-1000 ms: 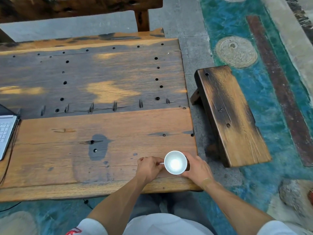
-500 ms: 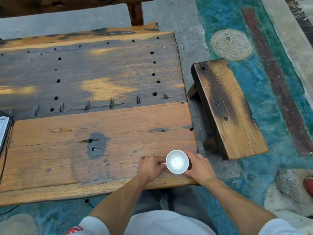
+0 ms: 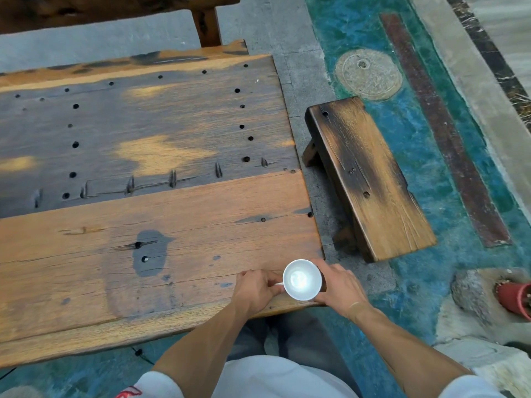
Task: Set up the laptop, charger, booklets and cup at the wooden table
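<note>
1. I find the cup (image 3: pixel 301 279) upright at the table's (image 3: pixel 184 225) near right corner.
2. My left hand (image 3: pixel 255 288) pinches its left-pointing handle; my right hand (image 3: pixel 339 285) cups the opposite wall.
3. Both touch it; neither hand is nearer.

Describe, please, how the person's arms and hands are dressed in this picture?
Both forearms are bare, with no gloves, watch or rings visible on the left hand or right hand. Short white sleeves end above the elbows; the left sleeve carries a red marking at its edge.

cup (image 3: pixel 301 279): on table (image 3: pixel 172 214), near-right corner, btwn both hands
bench (image 3: pixel 365 173): right of table, on floor
pot (image 3: pixel 515 300): far right
</note>
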A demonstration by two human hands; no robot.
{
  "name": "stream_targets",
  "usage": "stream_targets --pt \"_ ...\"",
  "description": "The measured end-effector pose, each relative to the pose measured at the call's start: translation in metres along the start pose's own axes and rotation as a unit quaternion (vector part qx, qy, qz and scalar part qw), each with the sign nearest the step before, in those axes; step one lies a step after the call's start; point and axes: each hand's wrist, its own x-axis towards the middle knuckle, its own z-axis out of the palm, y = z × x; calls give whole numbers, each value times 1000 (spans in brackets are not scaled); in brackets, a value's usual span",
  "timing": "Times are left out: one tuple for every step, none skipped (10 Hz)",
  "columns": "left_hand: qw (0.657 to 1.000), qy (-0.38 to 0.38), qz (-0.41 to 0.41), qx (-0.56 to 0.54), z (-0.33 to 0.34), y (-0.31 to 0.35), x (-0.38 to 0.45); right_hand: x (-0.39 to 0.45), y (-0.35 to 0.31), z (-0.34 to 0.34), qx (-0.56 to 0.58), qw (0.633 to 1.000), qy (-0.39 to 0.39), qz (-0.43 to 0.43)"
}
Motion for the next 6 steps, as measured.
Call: stream_targets --pt "1000 -4 -4 -3 0 -1 0 -2 -1 -1 -7 1000 -1 1" --pt "1000 -7 -1 -1 0 -1 0 -2 -4 -3 -5 1000 -10 2" --pt "1000 -11 9 -3 -2 -1 -2 -4 -5 -6 11 1000 -24 3" --pt "1000 -14 23 9 -4 -6 -1 -8 -6 -5 16 999 -28 -1" --pt "998 -9 35 55 -8 -13 -2 -10 -4 -7 -3 999 -31 -8" --pt "997 -4 25 73 -19 -21 -9 -12 -8 -12 -20 999 -21 -34"
